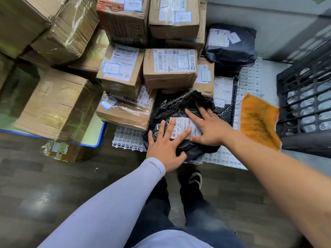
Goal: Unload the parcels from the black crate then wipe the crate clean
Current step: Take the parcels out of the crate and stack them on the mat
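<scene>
I see stacked cardboard boxes (123, 68) filling ten to twelve o'clock, hemming in the floor space. The black crate (304, 108) lies tipped at three o'clock, an orange cloth (258, 120) just beside it on the white grid mat (127, 140). At centre, my left hand (164, 145) and right hand (209, 129) press flat, fingers spread, on a black bagged parcel (179, 108).

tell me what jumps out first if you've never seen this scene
Both hands, the left hand and the right hand, lie flat with spread fingers on a black plastic parcel on a white grid mat at centre. Behind and to the left rises a pile of labelled cardboard boxes. At the right, an orange cloth lies beside the black crate.
</scene>
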`<action>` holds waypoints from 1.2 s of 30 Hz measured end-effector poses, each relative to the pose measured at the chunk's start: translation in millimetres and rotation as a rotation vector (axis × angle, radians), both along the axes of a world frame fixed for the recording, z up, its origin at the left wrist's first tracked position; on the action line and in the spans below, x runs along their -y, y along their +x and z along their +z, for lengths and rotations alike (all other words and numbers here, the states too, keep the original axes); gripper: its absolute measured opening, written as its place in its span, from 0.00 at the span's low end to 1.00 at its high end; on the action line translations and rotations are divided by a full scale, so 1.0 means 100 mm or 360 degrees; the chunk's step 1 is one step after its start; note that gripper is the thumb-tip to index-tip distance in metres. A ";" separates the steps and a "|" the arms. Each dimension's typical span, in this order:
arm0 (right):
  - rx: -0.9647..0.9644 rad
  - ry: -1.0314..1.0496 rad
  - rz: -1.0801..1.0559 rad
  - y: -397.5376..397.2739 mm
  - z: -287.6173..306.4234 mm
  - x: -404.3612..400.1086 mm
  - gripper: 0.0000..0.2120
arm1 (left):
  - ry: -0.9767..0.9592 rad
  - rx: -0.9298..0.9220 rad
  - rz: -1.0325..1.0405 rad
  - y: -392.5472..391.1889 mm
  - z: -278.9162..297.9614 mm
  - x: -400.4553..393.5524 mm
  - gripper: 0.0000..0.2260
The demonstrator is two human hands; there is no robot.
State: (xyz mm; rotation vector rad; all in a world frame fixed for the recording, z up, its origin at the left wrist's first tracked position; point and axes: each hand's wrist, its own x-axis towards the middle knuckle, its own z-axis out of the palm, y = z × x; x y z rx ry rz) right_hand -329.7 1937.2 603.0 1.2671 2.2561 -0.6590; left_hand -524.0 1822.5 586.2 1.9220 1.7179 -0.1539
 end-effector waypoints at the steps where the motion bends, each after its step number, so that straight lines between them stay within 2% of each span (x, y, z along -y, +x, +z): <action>1: -0.0002 0.0008 -0.0009 0.00 0.02 0.01 0.49 | 0.0002 -0.0001 -0.0004 0.00 0.01 0.00 0.36; 13: 0.0136 0.0259 -0.0201 -0.02 0.26 0.37 0.43 | 0.0046 0.0021 -0.0077 -0.05 0.07 0.03 0.35; 24: 0.0084 0.0360 -0.0142 0.14 0.44 0.50 0.35 | 0.0071 -0.0257 -0.0082 0.05 0.32 0.08 0.33; 31: -0.0025 0.0530 -0.0017 0.71 0.79 0.49 0.34 | 0.0156 -0.0434 0.0146 0.60 0.76 0.16 0.29; 36: -0.0180 0.0678 -0.0037 1.20 1.23 0.35 0.33 | 0.0310 -0.0384 0.0292 1.26 1.20 0.00 0.27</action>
